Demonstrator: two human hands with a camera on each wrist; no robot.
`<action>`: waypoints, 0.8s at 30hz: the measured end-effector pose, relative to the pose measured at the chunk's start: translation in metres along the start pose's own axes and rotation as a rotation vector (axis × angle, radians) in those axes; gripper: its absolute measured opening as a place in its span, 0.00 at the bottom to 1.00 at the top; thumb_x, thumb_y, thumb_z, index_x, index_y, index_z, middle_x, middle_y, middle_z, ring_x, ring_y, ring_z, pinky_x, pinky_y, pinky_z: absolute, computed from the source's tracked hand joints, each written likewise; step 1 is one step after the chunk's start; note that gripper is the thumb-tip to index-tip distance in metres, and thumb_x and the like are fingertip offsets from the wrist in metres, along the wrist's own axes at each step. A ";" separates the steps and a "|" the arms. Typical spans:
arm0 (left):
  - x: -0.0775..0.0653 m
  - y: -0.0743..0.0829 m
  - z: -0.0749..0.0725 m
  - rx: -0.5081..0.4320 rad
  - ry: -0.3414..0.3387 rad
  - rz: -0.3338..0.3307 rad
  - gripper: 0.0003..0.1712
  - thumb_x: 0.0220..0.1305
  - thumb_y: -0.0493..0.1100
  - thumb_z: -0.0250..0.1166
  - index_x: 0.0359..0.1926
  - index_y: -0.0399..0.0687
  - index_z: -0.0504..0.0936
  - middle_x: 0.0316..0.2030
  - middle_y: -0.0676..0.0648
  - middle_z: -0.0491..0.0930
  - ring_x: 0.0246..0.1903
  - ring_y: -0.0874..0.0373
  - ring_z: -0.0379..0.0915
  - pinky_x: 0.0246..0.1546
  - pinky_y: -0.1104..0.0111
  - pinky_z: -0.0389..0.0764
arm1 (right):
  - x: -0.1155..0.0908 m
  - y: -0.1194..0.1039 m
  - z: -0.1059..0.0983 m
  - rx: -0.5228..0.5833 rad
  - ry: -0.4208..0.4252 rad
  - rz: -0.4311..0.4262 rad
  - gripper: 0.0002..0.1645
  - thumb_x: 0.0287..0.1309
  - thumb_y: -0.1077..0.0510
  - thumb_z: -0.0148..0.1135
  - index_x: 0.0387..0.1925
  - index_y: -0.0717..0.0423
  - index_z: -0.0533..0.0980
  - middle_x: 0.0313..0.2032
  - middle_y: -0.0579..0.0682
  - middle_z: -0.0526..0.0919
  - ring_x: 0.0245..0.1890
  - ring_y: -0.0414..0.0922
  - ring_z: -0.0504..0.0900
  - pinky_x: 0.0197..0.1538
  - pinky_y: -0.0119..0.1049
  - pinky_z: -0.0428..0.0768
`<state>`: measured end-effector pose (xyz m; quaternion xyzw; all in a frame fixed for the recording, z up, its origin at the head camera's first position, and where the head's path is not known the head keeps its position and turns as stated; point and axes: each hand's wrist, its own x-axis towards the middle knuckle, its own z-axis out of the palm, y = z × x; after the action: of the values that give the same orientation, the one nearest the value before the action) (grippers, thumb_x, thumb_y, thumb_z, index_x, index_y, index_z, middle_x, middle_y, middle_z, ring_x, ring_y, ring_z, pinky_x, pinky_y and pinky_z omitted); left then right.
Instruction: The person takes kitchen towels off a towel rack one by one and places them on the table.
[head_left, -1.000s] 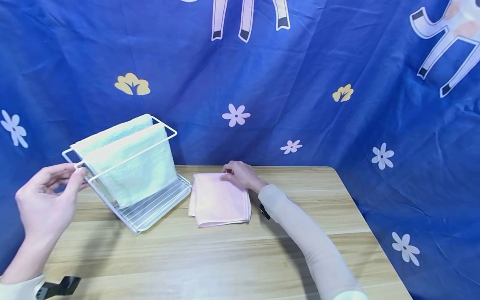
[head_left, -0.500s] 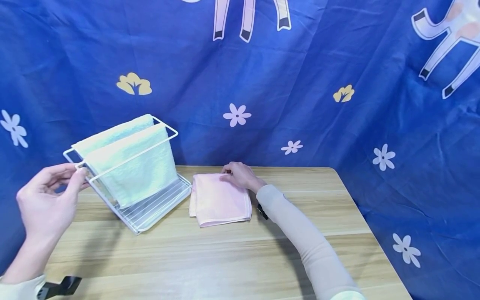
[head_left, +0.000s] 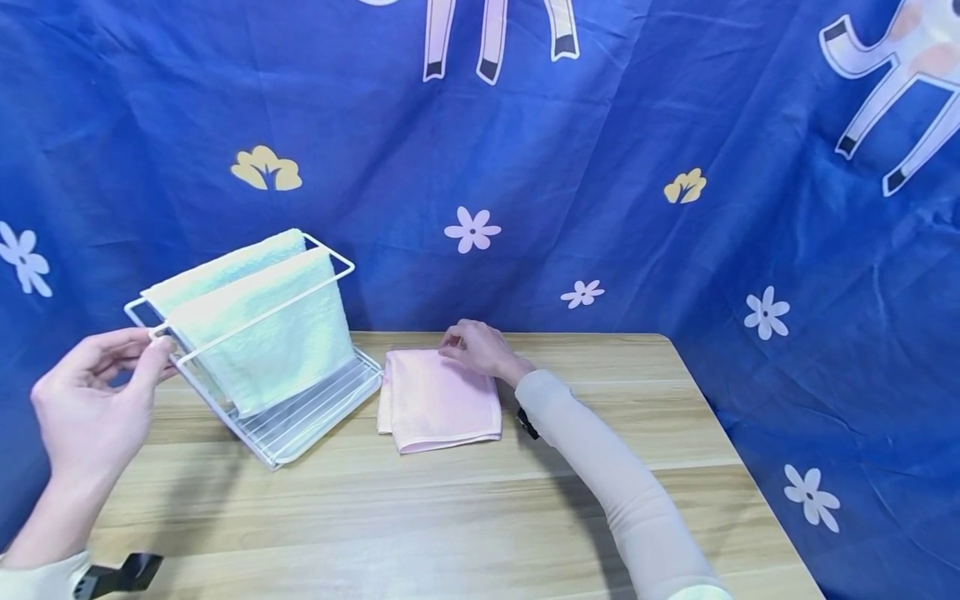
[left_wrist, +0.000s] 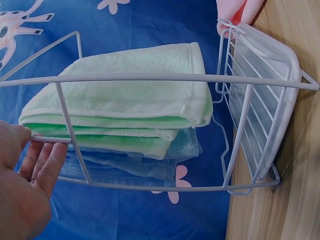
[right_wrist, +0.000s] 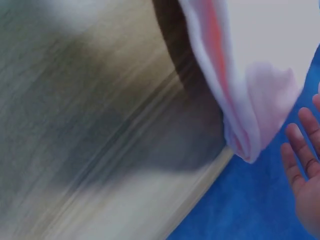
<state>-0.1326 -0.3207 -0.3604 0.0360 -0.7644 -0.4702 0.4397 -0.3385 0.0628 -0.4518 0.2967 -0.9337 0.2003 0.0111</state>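
Note:
At the left of the table stands a white wire towel rack (head_left: pixel 341 265), with its slatted tray base (head_left: pixel 315 425) on the table. A pale green towel (head_left: pixel 281 325) hangs over it. In the left wrist view, blue cloth (left_wrist: pixel 135 170) shows beside the green towel (left_wrist: pixel 135 80). My left hand (head_left: pixel 97 400) pinches the rack's near-left wire end between thumb and fingers. A folded pink towel (head_left: pixel 446 408) lies right of the rack. Over its far right corner is my right hand (head_left: pixel 486 348); in the right wrist view its fingers (right_wrist: pixel 300 142) are extended, apart from the towel.
The wooden table (head_left: pixel 525 525) ends at the back against a blue patterned curtain (head_left: pixel 600 167), which also runs along the right side. A dark strap (head_left: pixel 120 575) sits at the left wrist.
My right hand has risen slightly from the pink towel, whose far edge has settled a little. The left hand and the rack stay in place.

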 end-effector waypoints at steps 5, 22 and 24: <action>0.000 -0.001 0.000 0.008 0.001 0.004 0.12 0.66 0.29 0.69 0.47 0.44 0.89 0.35 0.80 0.83 0.31 0.84 0.80 0.31 0.93 0.81 | -0.003 -0.002 -0.007 0.030 0.030 -0.031 0.12 0.72 0.42 0.66 0.47 0.40 0.87 0.44 0.41 0.86 0.47 0.41 0.83 0.51 0.39 0.86; 0.000 0.000 0.001 0.021 0.004 -0.003 0.13 0.66 0.29 0.70 0.47 0.49 0.89 0.35 0.81 0.82 0.30 0.85 0.80 0.31 0.93 0.81 | -0.006 -0.032 -0.036 0.154 0.125 -0.106 0.13 0.72 0.42 0.66 0.48 0.41 0.87 0.43 0.39 0.86 0.44 0.38 0.82 0.49 0.30 0.84; 0.000 0.000 0.001 0.025 0.004 -0.003 0.13 0.66 0.29 0.70 0.47 0.49 0.89 0.35 0.81 0.82 0.30 0.86 0.79 0.32 0.93 0.81 | -0.006 -0.037 -0.040 0.169 0.131 -0.127 0.13 0.72 0.43 0.66 0.49 0.43 0.87 0.43 0.40 0.86 0.44 0.39 0.83 0.50 0.33 0.86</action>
<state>-0.1333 -0.3201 -0.3610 0.0435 -0.7693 -0.4612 0.4400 -0.3168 0.0536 -0.4020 0.3416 -0.8900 0.2960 0.0596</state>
